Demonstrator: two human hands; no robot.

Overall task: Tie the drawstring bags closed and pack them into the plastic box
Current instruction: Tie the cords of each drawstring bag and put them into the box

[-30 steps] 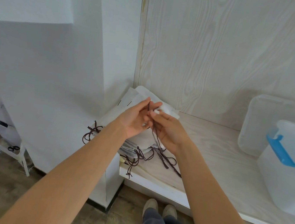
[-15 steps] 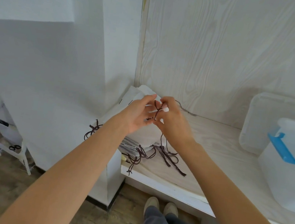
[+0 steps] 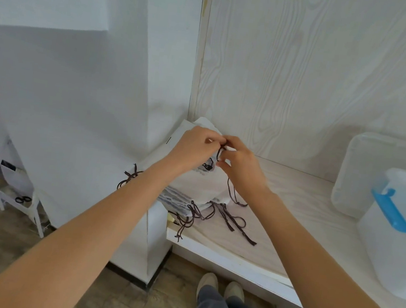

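- Where the pale wood-grain shelf (image 3: 298, 215) meets the corner: stack of flat white cloth drawstring bags (image 3: 192, 190), soft and layered, edges showing as thin grey-white folds.
- Held at the top of the stack: thin dark brown drawstring cord (image 3: 219, 153), looped between both hands, one length trailing down past the right wrist.
- Left hand (image 3: 195, 148): fingers curled, tips pinching the cord at the knot.
- Right hand (image 3: 241, 165): fingers curled, thumb and forefinger pinching the same cord just beside the left fingertips.
- Partly covered by the left hand: small black printed mark (image 3: 206, 167) on the top bag, too small to read.
- Spilling off the stack's near edge: tangle of loose brown cord ends (image 3: 225, 217), flat and ribbon-like, some hanging over the shelf lip.
- Well apart at the right: translucent white plastic box (image 3: 393, 251) with a blue clip handle (image 3: 392, 213), smooth, rounded, cut off by the frame edge; inside hard to make out.
- Leaning against the wall behind it: frosted white plastic lid (image 3: 366, 172), rounded corners, partly hidden by the box.
- Below the shelf: grey trouser legs and pale shoes (image 3: 221, 287) on a wood-look floor.
- At the far left: white wire rack (image 3: 15, 195), contents blurred.
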